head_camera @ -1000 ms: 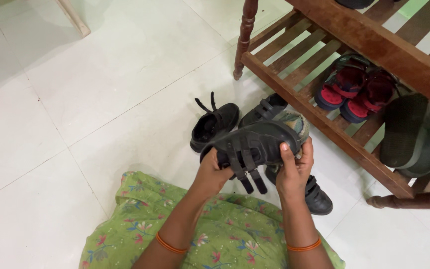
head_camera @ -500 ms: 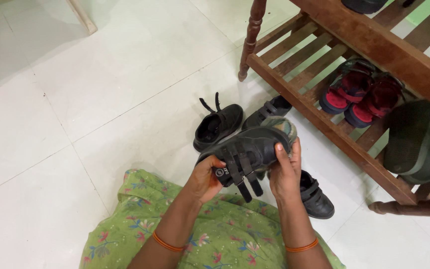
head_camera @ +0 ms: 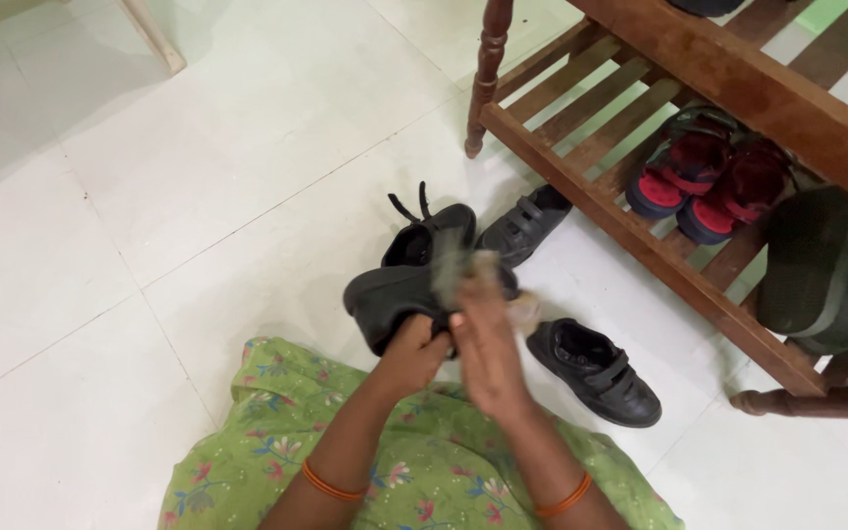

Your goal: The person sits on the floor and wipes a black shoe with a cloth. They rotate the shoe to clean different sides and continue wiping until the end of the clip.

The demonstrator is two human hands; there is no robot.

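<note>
My left hand grips a black strap shoe from below and holds it above my lap. My right hand is blurred with motion over the shoe's right part and clutches a patterned cloth against it. Three more black shoes lie on the white tile floor: one with its straps up just beyond the held shoe, one at the rack's edge, one to the right of my hands.
A wooden slatted shoe rack stands at the right. On its low shelf sit a pair of red and navy sandals and dark green slippers. My green flowered garment covers my lap. A pale furniture leg stands at the upper left.
The held shoe has swung left and turned so its straps no longer show. My right hand has moved left across it with the cloth, uncovering the shoe on the floor at right.
</note>
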